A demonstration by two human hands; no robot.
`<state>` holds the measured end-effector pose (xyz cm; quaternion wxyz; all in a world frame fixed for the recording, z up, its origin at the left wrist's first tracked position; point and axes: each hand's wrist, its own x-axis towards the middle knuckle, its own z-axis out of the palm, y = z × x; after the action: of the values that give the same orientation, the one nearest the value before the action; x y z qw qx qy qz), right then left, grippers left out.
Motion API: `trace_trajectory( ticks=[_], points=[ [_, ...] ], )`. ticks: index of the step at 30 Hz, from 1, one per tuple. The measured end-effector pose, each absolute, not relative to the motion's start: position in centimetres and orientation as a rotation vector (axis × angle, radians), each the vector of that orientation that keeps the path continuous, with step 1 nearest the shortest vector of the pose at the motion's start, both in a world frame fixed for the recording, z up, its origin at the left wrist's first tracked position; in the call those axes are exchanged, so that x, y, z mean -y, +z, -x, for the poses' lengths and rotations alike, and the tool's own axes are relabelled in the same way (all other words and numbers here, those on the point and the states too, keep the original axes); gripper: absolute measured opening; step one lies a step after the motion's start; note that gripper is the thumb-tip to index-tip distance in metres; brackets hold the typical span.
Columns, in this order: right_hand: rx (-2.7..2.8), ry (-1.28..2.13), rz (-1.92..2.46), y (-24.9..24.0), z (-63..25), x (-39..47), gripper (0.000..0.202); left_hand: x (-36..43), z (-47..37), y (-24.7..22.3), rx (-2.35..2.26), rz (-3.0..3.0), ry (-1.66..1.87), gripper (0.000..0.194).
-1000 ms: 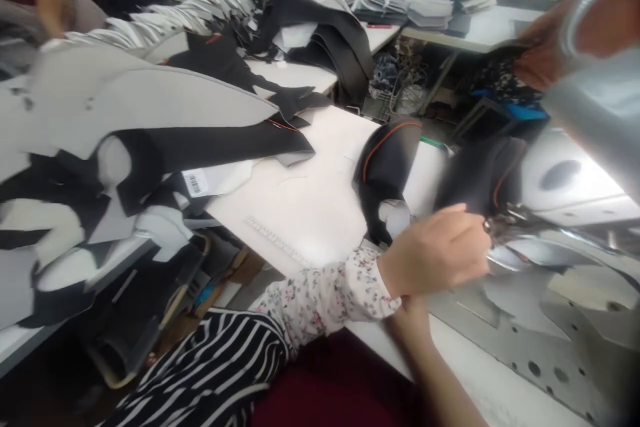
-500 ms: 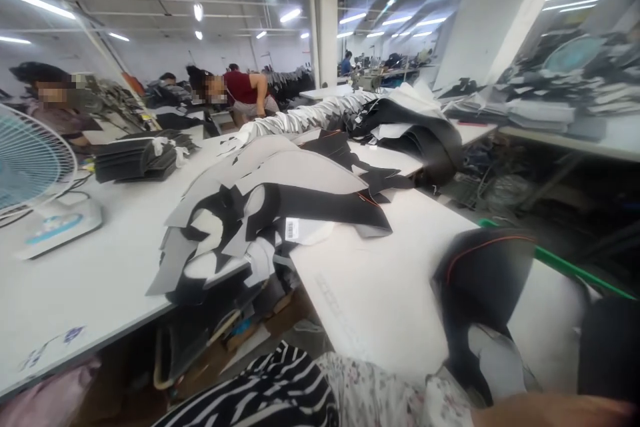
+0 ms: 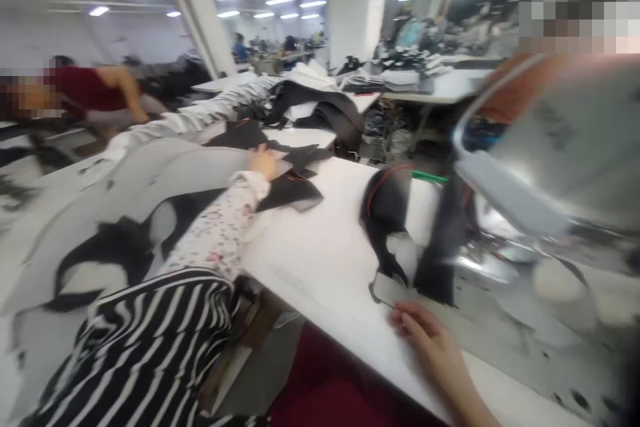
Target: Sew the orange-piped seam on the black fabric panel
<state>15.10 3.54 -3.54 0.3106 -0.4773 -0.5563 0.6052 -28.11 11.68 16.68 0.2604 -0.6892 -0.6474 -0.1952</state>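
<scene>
Just left of centre, the left hand [image 3: 263, 161] lies flat and open-fingered on the stack of grey and black cut pieces [image 3: 150, 180], gripping nothing. Lower right of centre, the right hand [image 3: 425, 340] rests loosely open on the white table [image 3: 320, 253], fingertips just beside a dark sewn piece with orange piping [image 3: 387, 213]. Further right stands a blurred sewing machine [image 3: 560, 160].

1. The whole view is smeared by motion; the grey and black cut pieces [image 3: 150, 200] at 9 o'clock lose their edges.
2. The left hand [image 3: 263, 161] is too blurred to show its fingers.
3. The sewing machine [image 3: 560, 147] at 3 o'clock is a blur, cut by the right edge.
4. The right hand [image 3: 425, 340] leaves its forearm cut at the bottom edge.
</scene>
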Motion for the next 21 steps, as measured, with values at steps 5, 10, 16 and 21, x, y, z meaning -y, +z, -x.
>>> trace_trajectory(
  ticks=[5, 10, 16, 21],
  points=[
    [1.447, 1.729, 1.097, -0.2, -13.2, 0.7, 0.046, -16.0, 32.2, 14.0, 1.640, 2.030, -0.490, 0.036],
    [1.716, 1.687, 0.977, 3.6, -10.8, 2.2, 0.033, -14.6, 32.2, 15.5, 1.407, 2.126, -0.525, 0.041],
    [1.848, 1.530, 0.960, 6.0, -7.1, 0.1, 0.125, -3.9, 20.0, 20.9, 1.119, 2.181, -0.520, 0.028],
    [1.334, 1.304, 0.675, 7.9, -12.5, 4.7, 0.074, 5.1, 7.0, 23.6, 0.610, 2.406, -1.039, 0.016]
  ],
)
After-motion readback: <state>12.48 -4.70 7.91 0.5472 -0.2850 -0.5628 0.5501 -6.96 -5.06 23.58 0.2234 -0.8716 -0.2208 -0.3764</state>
